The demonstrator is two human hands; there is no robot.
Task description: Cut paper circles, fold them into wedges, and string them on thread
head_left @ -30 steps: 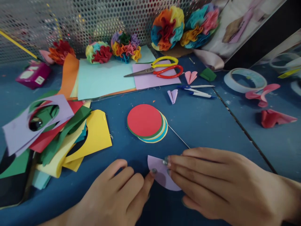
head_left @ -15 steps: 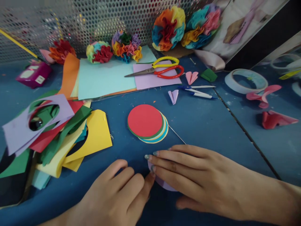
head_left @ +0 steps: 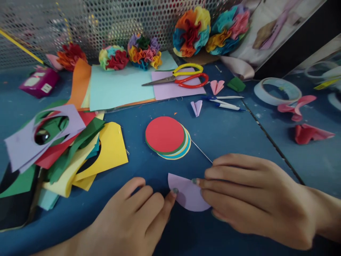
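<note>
A lilac paper half-circle (head_left: 186, 193) lies folded on the blue table near the front edge. My left hand (head_left: 130, 220) has its fingers curled, and one fingertip presses the half-circle's left edge. My right hand (head_left: 253, 197) lies flat over its right side, fingers stretched out and pressing along the fold. A thin wire (head_left: 201, 151) runs from under my right hand up to a stack of paper circles (head_left: 167, 137) with a red one on top.
Cut-out paper scraps (head_left: 64, 149) pile up at the left. Coloured sheets (head_left: 119, 87), scissors (head_left: 181, 76), pens (head_left: 225, 103) and small folded pieces (head_left: 196, 106) lie behind. Paper flowers (head_left: 190, 32) line the mesh wall. A tape roll (head_left: 277, 90) sits at the right.
My right hand slid left over the lilac half-circle, then drew back to the right, uncovering most of it. The left fingertip stayed on its left edge.
</note>
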